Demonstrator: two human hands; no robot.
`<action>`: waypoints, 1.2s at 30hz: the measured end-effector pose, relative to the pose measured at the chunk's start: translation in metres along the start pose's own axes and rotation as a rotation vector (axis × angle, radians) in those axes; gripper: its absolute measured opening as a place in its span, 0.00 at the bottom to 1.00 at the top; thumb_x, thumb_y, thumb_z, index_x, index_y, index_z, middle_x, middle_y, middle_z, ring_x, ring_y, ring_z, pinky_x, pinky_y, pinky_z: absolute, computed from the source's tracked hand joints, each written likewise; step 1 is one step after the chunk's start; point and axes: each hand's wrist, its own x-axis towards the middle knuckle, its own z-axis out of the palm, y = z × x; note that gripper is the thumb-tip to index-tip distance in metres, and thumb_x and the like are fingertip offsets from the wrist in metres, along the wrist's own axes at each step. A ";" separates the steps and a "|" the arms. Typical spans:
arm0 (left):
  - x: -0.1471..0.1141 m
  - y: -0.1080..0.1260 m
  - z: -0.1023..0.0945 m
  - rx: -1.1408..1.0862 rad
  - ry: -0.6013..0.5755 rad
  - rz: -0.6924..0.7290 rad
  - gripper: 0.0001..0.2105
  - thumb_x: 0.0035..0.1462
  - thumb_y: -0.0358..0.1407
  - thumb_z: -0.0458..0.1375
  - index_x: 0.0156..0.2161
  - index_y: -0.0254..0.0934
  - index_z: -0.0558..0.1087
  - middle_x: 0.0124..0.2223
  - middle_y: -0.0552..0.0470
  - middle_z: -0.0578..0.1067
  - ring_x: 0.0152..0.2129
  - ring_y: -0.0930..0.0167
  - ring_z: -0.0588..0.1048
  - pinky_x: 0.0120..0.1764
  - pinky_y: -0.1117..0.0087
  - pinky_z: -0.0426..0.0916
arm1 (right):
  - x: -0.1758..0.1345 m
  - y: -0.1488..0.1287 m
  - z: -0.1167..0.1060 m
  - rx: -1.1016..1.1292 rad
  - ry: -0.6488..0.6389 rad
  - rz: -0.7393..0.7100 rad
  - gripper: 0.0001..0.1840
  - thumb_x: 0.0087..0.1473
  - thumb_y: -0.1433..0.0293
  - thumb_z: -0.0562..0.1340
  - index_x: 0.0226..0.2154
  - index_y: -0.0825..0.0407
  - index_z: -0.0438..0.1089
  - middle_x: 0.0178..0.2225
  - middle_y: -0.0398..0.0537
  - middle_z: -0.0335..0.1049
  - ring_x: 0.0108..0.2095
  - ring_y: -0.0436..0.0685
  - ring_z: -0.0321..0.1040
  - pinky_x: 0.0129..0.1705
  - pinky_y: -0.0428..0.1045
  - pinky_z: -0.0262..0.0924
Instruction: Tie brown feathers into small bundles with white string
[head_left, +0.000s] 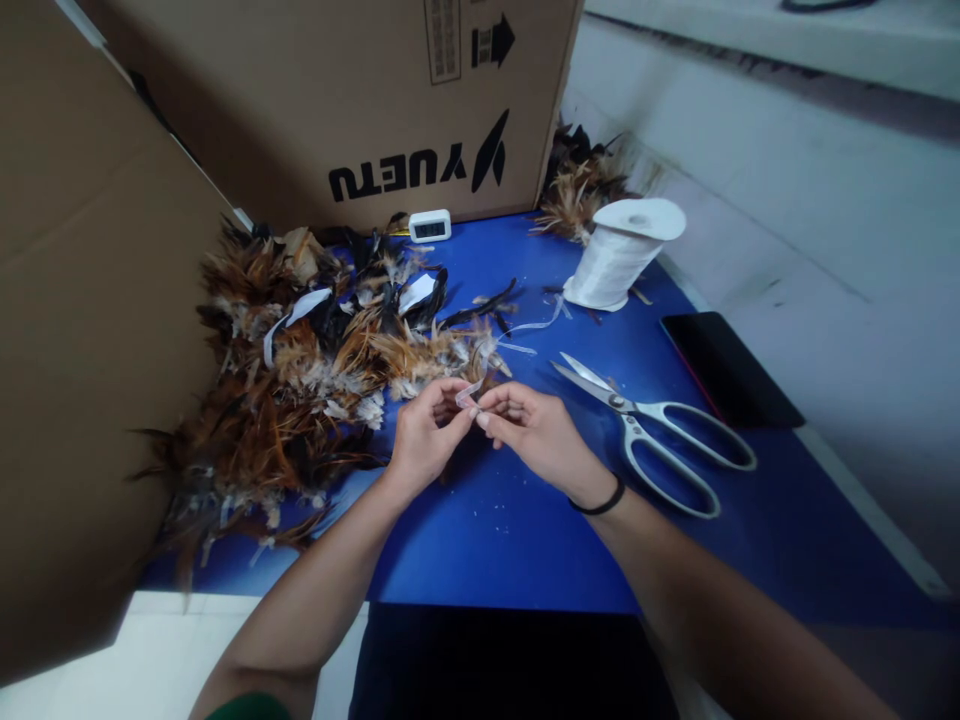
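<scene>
My left hand (433, 430) and my right hand (534, 428) meet fingertip to fingertip over the blue table. Both pinch a thin, sheer white ribbon (471, 392) that loops up between the fingers. The ribbon's other stretch trails across the table toward a white spool (621, 258) standing behind, to the right. Just beyond my fingers, brown and cream feathers (420, 350) lie close to the ribbon; whether a feather is in my grip is hidden. A pair of open scissors (637, 420) rests to the right of my right hand.
A big heap of brown and black feathers (262, 410) covers the table's left side. Cardboard boxes (300, 100) wall off the back and left. A small white digital clock (430, 226) sits at the back. A black phone (731, 368) lies at the right edge, beside the wall.
</scene>
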 end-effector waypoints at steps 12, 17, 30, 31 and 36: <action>-0.002 -0.004 0.001 0.063 0.034 0.056 0.13 0.52 0.33 0.60 0.44 0.37 0.68 0.35 0.50 0.76 0.32 0.73 0.76 0.37 0.71 0.71 | -0.001 0.002 0.000 0.040 0.023 -0.010 0.09 0.47 0.66 0.64 0.32 0.53 0.74 0.24 0.44 0.72 0.23 0.49 0.66 0.26 0.47 0.64; -0.001 -0.001 0.001 0.015 0.013 0.007 0.15 0.51 0.33 0.61 0.45 0.37 0.68 0.35 0.50 0.76 0.32 0.72 0.76 0.38 0.71 0.71 | 0.001 -0.002 0.000 0.136 0.053 0.040 0.09 0.43 0.66 0.67 0.29 0.53 0.75 0.27 0.46 0.74 0.24 0.50 0.67 0.26 0.48 0.64; -0.001 -0.001 0.003 0.011 0.041 -0.010 0.15 0.49 0.33 0.62 0.44 0.36 0.69 0.35 0.49 0.77 0.32 0.72 0.76 0.38 0.70 0.72 | 0.004 0.000 -0.001 0.339 0.000 0.180 0.11 0.40 0.67 0.69 0.30 0.54 0.75 0.26 0.45 0.72 0.24 0.49 0.65 0.28 0.48 0.62; -0.001 -0.001 0.003 0.010 0.039 -0.010 0.15 0.49 0.33 0.62 0.43 0.36 0.69 0.35 0.49 0.77 0.32 0.72 0.77 0.38 0.70 0.72 | 0.004 0.000 -0.001 0.359 -0.008 0.192 0.11 0.40 0.67 0.69 0.30 0.54 0.75 0.26 0.45 0.72 0.24 0.49 0.65 0.28 0.49 0.62; 0.000 0.000 0.004 0.009 0.035 -0.006 0.15 0.48 0.32 0.63 0.42 0.35 0.69 0.35 0.49 0.77 0.32 0.72 0.76 0.38 0.70 0.72 | 0.004 0.001 -0.003 0.443 -0.031 0.246 0.11 0.39 0.68 0.70 0.30 0.54 0.74 0.27 0.45 0.72 0.26 0.49 0.66 0.30 0.49 0.61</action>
